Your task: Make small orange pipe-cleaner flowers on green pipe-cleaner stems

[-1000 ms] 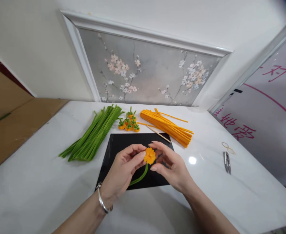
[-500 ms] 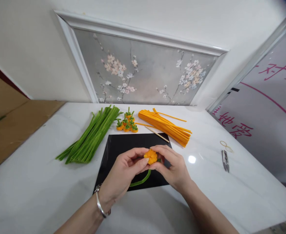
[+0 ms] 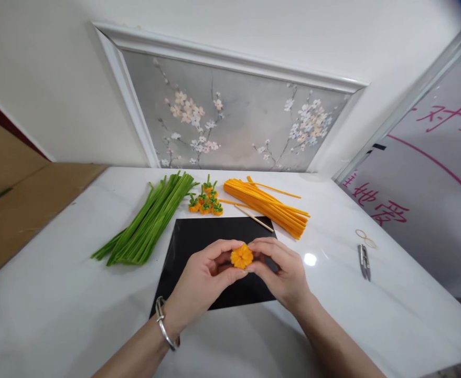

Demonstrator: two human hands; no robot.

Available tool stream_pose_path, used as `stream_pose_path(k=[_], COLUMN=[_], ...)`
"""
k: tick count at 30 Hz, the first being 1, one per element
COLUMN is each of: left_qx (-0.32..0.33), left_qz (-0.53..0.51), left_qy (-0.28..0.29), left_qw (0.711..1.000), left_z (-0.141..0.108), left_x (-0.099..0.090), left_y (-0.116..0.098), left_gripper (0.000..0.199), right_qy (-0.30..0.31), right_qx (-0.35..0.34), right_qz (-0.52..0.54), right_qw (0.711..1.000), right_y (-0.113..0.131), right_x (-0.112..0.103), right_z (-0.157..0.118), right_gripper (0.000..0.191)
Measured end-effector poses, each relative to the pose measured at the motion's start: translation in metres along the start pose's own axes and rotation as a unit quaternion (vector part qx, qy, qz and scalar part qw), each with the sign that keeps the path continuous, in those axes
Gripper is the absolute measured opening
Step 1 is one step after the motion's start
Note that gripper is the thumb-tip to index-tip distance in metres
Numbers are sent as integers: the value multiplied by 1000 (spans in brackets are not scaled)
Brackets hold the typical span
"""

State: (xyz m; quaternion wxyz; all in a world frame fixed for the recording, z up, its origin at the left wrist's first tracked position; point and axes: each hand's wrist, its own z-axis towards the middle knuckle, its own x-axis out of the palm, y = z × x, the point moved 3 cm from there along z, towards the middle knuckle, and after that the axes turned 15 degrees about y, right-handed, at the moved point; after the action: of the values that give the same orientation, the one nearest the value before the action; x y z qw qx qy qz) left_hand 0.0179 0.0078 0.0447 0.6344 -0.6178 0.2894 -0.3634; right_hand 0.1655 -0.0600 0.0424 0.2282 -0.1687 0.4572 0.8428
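Observation:
An orange pipe-cleaner piece, ridged and round like a small pumpkin (image 3: 242, 256), is pinched between both hands above a black mat (image 3: 199, 231). My left hand (image 3: 208, 275) grips its left side with thumb and fingers; a silver bangle circles that wrist. From the right, my right hand (image 3: 281, 270) closes thumb and fingers on the other side. The piece's ridged face points up toward me, and its underside is hidden. Behind the mat sits a cluster of small orange pumpkins with green tops (image 3: 205, 202).
Green pipe cleaners (image 3: 147, 223) lie bundled at left, orange pipe cleaners (image 3: 267, 205) at back right. A thin wooden stick (image 3: 254, 218) rests by the mat's far edge. Thread snips (image 3: 364, 261) and thin yellowish rings (image 3: 366, 238) lie at far right on the white table (image 3: 324, 315).
The orange piece has turned so its ridged face shows more fully. The green pipe cleaner that curved below the hands is out of sight. Both hands keep nearly the same place.

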Motion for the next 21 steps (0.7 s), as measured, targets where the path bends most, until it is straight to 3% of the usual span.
stream_pose_path(k=[5,12,17,21], left_qx=[18,50,38,46], left_qz=[61,123,92,129], left_qy=[-8,-14,19,58], left_qw=[998,991,995,989], left_z=[-2,-7,-8,-8], left_x=[0,-1,0,2], left_y=[-4,-2,-4,-12], left_gripper=[31,23,43,33], right_qy=[-16,-9,-2,22], right_qx=[-12,-19,-31,-37], right_qz=[7,6,8,7], right_qw=[1000,1000,999,999], right_y=[1,3,5,6], right_x=[0,1,0,1], right_z=[0,1,1,1], right_gripper=[24,8,11,11])
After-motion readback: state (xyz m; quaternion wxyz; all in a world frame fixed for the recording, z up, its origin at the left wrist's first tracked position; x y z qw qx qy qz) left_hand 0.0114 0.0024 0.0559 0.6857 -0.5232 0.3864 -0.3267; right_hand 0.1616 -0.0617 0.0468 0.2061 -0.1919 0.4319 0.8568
